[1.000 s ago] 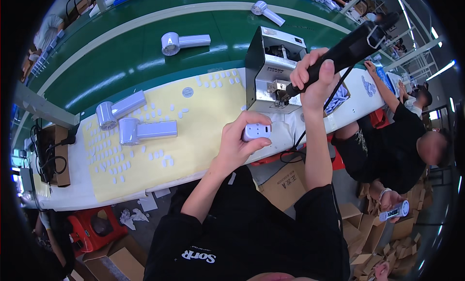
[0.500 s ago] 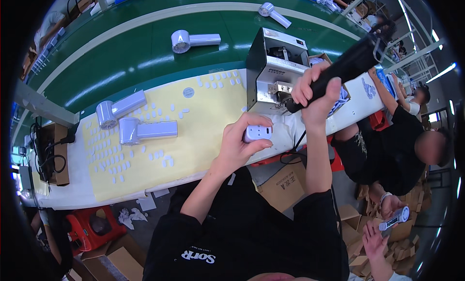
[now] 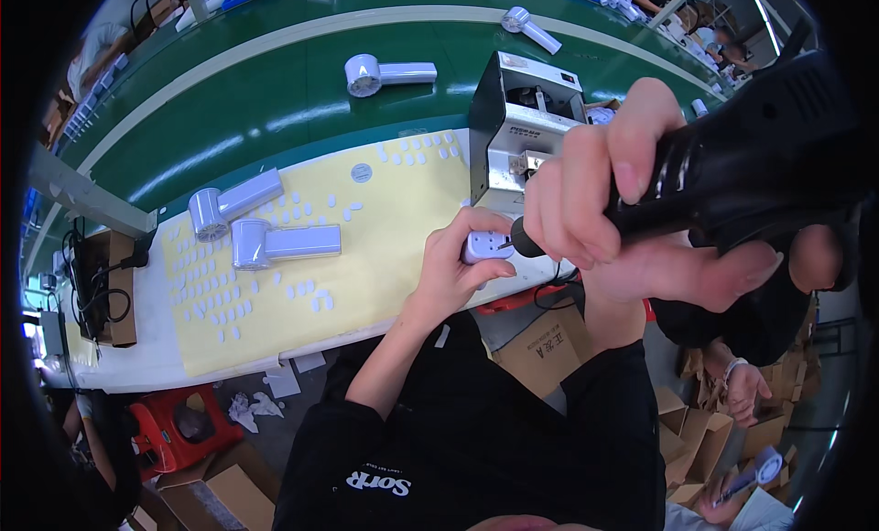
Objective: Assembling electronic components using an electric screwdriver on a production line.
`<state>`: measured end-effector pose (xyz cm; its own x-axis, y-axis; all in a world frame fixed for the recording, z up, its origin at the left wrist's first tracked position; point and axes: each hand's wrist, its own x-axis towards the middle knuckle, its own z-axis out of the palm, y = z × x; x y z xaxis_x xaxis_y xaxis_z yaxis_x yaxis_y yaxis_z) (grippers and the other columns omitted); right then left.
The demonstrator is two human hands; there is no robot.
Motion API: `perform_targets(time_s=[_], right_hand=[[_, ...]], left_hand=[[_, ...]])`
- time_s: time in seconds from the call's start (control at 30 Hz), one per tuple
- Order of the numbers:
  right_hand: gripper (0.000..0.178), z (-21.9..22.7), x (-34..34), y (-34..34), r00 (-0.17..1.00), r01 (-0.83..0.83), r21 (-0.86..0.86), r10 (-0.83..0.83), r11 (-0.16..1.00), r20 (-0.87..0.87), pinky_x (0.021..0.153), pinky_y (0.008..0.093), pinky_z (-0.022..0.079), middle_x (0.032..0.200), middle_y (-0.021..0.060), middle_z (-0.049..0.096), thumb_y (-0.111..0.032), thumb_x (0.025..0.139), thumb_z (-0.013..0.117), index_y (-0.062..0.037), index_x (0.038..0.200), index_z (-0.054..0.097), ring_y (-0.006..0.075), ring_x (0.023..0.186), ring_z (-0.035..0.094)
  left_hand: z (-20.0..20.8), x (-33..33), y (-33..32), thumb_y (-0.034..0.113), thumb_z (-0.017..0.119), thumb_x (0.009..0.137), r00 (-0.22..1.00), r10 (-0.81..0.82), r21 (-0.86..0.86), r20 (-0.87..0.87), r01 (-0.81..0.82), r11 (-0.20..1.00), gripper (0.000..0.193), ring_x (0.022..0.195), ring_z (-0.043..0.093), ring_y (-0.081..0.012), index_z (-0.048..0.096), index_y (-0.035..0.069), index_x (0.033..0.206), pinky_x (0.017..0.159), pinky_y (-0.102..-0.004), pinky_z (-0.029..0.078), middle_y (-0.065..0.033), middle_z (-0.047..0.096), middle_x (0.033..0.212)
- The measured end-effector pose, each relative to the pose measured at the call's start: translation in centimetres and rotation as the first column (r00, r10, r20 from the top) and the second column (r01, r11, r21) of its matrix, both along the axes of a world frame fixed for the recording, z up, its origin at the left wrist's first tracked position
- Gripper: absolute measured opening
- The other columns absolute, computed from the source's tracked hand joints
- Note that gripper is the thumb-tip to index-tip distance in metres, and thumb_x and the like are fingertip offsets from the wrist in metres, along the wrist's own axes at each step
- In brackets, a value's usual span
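My left hand (image 3: 449, 261) is closed round a small pale lavender housing (image 3: 485, 246), its end face with several small holes turned up. A black electric screwdriver (image 3: 659, 188) is gripped in my right hand (image 3: 595, 183), large and near the camera. The driver slants down to the left, and its bit meets the housing's end face beside my left fingers; the exact contact is hard to make out. Behind my right hand stands a boxy metal screw feeder (image 3: 499, 156), partly covered by the fingers.
Two pale handheld fans (image 3: 298, 241) lie on a yellow sheet (image 3: 385, 220) with rows of small white oval pieces. More fans, one of them a wrapped fan (image 3: 394, 73), rest on the green conveyor (image 3: 275, 92). A cardboard box with cables (image 3: 114, 288) sits left. A co-worker (image 3: 732, 320) is at right.
My right hand has brought the screwdriver from the screw feeder to the housing, toward the camera. My left hand keeps its hold. Fans on the conveyor have shifted slightly right.
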<state>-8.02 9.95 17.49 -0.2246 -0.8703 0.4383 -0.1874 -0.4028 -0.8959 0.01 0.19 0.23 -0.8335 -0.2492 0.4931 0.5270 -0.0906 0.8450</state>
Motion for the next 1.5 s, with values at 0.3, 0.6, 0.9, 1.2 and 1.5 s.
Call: perform_targets(time_s=[0.3,0.6,0.9,1.2,1.5], right_hand=[[0.073,-1.9,0.2,-1.6,0.978,-0.175,-0.193,0.193,0.966,0.078,0.042,0.0232,0.036,0.057,0.0003,0.045,-0.073,0.064,0.061,-0.0094,0.088,0.034,0.0097,0.043,0.041],[0.072,-2.7,0.7,-0.5,0.988,-0.057,-0.165,0.079,0.985,0.129,0.042,0.0232,0.036,0.057,0.0001,0.044,-0.073,0.065,0.059,-0.0089,0.087,0.035,0.0097,0.043,0.04],[0.072,-2.8,1.1,-1.8,0.99,0.038,-0.149,-0.017,0.988,0.141,0.041,0.0232,0.036,0.056,0.0,0.044,-0.073,0.066,0.058,-0.0084,0.086,0.035,0.0098,0.042,0.04],[0.069,-4.1,0.3,2.9,0.966,0.07,-0.496,0.066,0.865,0.25,0.04,0.0224,0.037,0.056,-0.0003,0.044,-0.069,0.065,0.064,-0.0095,0.085,0.037,0.0099,0.043,0.043],[0.058,-11.1,-0.5,12.6,0.743,0.647,-0.229,-0.533,0.727,0.404,0.032,0.0192,0.027,0.05,-0.0048,0.035,-0.067,0.076,0.052,-0.0123,0.082,0.033,0.0058,0.034,0.033]], left_hand=[[-0.3,0.0,0.1,0.029,0.077,0.068,1.0,-0.019,0.035,0.011,0.019,0.999,0.045,0.073,0.059,-0.0161,0.053,0.002,0.094,0.068,-0.0257,0.046,-0.007,0.063,0.087],[-0.4,-0.2,0.1,0.028,0.077,0.069,1.0,0.003,-0.005,-0.024,-0.003,1.0,0.044,0.069,0.056,-0.015,0.052,0.002,0.094,0.064,-0.0253,0.045,-0.0061,0.062,0.083],[-0.6,-0.1,0.1,0.028,0.075,0.072,1.0,0.003,-0.016,0.027,-0.003,1.0,0.041,0.063,0.054,-0.013,0.052,0.002,0.094,0.059,-0.0237,0.043,-0.0052,0.059,0.075],[3.2,1.1,-3.6,0.022,0.075,0.071,0.978,0.187,-0.313,-0.091,-0.206,0.927,0.037,0.063,0.059,-0.0182,0.054,0.004,0.095,0.059,-0.0278,0.046,-0.0053,0.062,0.08],[7.4,-12.2,-18.6,0.029,0.061,0.082,0.817,0.562,-0.978,-0.129,-0.199,0.066,0.032,0.081,0.06,-0.0323,0.048,0.005,0.098,0.067,-0.0401,0.046,-0.0139,0.06,0.096]])
